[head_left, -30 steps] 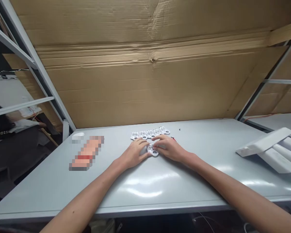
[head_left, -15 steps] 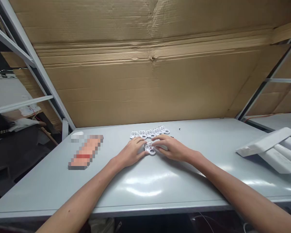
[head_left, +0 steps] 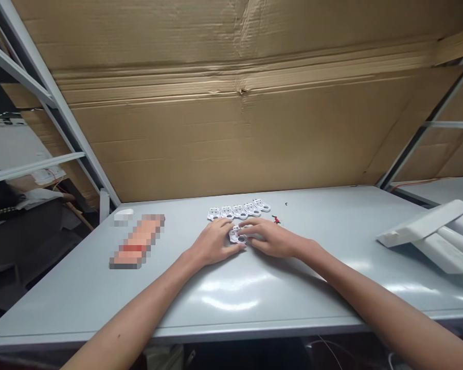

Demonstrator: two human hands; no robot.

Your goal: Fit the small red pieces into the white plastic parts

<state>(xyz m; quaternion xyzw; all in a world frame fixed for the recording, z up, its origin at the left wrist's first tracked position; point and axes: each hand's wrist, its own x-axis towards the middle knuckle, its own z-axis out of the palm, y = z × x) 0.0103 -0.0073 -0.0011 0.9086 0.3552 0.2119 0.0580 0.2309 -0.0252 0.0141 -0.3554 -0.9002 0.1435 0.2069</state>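
Observation:
A small white plastic part [head_left: 236,235] with a round ring at its near end lies on the table between my hands. My left hand [head_left: 214,241] curls around its left side, fingers at the far edge and thumb at the near edge. The fingertips of my right hand [head_left: 268,237] press on the part from the right and cover some of it. Whether a smaller piece sits under those fingertips is hidden. Just beyond my hands stands a row of several similar white parts [head_left: 239,211]. A small red and black piece [head_left: 277,220] lies beside my right knuckles.
The grey table [head_left: 231,303] runs up to a cardboard wall [head_left: 231,144]. At the left lie a blurred orange-red object [head_left: 141,241] and a white object [head_left: 124,214]. Long white pieces [head_left: 428,231] are stacked at the right. A tiny black bit [head_left: 286,204] lies near the back.
My left thumb has slid right along the near side of the part. My right hand has shifted slightly down, and the red and black piece beyond it now shows more.

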